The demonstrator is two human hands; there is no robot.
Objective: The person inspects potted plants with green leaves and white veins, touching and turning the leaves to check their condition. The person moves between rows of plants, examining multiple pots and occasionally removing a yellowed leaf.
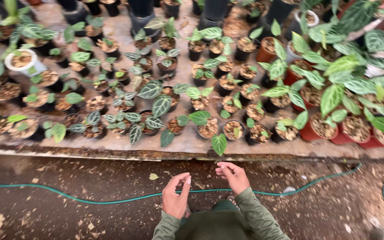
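Head view looks down on a low raised bed (187, 144) of a plant nursery, packed with small seedlings, and on two bare hands held out over the dirt floor (67, 195) just near of its edge. The left hand (175, 195) is half curled, its fingers (184, 180) loosely bent and a little spread, with nothing visible in them. The right hand (234, 177) is curled more tightly, fingertips drawn toward the thumb as if pinching; whether it grips anything small I cannot tell. Both wear olive green sleeves (250, 213) and hang apart from each other, touching no pot.

Nearest to them, at the near edge of the bed, stand a small black pot (208, 129) and, just right of it, another small black pot (233, 130), both filled with coarse brown chips. A single veined leaf (219, 144) droops from this row over the bed's lip, just far of the right hand. The pots sit shoulder to shoulder in rows, probably to save space and keep them steady. Larger red-brown pots (321, 129) with bigger plants crowd the right end, and a white pot (22, 60) sits far left.

A green hose (90, 199) runs across the floor from left to right, passing under the hands and curving up near the bed's right end, likely left there for watering.
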